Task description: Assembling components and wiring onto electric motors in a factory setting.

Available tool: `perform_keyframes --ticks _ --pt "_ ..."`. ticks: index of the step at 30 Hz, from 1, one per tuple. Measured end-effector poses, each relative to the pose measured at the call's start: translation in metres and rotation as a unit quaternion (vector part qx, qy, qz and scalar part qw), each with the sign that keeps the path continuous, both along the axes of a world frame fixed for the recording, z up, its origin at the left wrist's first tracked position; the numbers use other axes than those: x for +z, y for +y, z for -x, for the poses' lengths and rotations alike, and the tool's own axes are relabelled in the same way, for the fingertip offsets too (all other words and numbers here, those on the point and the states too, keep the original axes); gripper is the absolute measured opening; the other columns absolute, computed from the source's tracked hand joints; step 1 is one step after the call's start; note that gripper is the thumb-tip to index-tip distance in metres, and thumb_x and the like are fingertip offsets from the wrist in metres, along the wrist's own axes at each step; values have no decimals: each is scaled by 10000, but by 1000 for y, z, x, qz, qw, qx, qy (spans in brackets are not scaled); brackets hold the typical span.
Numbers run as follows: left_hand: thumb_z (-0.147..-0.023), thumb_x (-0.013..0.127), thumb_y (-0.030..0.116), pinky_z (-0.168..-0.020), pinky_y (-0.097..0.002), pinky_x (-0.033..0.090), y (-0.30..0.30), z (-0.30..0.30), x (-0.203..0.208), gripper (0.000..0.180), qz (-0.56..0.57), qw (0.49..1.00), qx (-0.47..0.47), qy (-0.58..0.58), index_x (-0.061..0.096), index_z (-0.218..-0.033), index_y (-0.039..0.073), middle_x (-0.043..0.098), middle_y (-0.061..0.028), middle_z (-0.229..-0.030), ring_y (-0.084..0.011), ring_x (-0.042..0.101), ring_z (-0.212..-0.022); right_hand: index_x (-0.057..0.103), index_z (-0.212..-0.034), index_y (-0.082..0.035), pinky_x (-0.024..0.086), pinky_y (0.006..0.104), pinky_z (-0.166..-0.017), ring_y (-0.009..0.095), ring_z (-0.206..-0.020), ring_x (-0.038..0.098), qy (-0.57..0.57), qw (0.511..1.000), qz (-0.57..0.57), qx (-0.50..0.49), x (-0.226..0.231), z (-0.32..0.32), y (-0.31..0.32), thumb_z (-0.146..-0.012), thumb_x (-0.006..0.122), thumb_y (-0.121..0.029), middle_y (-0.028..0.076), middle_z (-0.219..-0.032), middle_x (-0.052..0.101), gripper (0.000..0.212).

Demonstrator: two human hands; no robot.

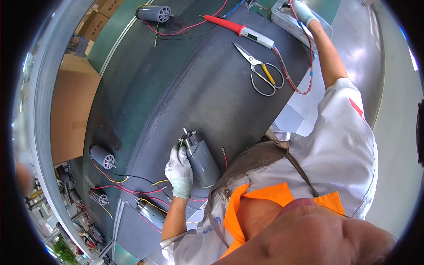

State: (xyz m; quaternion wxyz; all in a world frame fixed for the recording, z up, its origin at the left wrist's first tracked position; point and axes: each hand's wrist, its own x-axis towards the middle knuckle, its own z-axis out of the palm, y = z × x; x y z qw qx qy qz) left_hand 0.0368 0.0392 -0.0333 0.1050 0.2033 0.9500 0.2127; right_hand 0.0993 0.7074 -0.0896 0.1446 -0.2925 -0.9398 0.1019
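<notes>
grey motor (204, 162) grasped by left grip (179, 170): one | other motors (101, 157): four | right grip (304, 12): can't tell | scissors (253, 61): one

Gloved left hand (179, 172) touched the grey motor (204, 163) near its shaft end. Gloved right hand (304, 13) was at the clear bin (289, 27). Scissors (268, 74) lay near the red-tipped tool (240, 31) on the bench (207, 84).

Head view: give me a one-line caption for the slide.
Gloved left hand on a grey motor, gloved right hand at a clear bin, scissors nearby.

1 downward, head-worn fisheye view
</notes>
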Motion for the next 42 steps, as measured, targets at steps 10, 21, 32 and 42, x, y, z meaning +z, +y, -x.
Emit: perform_keyframes --ticks 10,21,32,42 --pt "-1041 520 274 -746 -467 520 -9 -18 -4 319 -4 999 28 -39 647 -1193 25 691 -256 -959 -422 683 -868 734 -902 -43 528 321 -656 158 -723 667 265 924 257 96 -44 31 13 -738 817 -134 59 -798 717 205" --pt "-1026 564 313 -579 -358 471 -16 24 25 381 -61 958 6 -279 637 -1232 0 663 -124 -794 -243 636 -649 758 -980 -34 403 255 -449 77 -526 556 388 803 445 84 72 -31 -31 -938 682 -107 -6 -723 676 114" --pt "-965 629 477 -442 -247 389 -36 58 59 413 -58 865 -3 -498 626 -835 85 544 31 -652 -70 526 -511 622 -1149 103 607 319 -678 204 -895 722 95 657 686 297 104 -20 -333 -992 634 -193 166 -1101 689 334" --pt "-1022 493 484 -405 -206 318 -51 36 71 447 -117 812 163 -548 653 -945 74 551 -2 -632 -59 448 -437 590 -1264 61 531 311 -1005 198 -1126 661 -39 480 841 248 54 -2 -490 -919 699 -57 145 -1188 682 381"
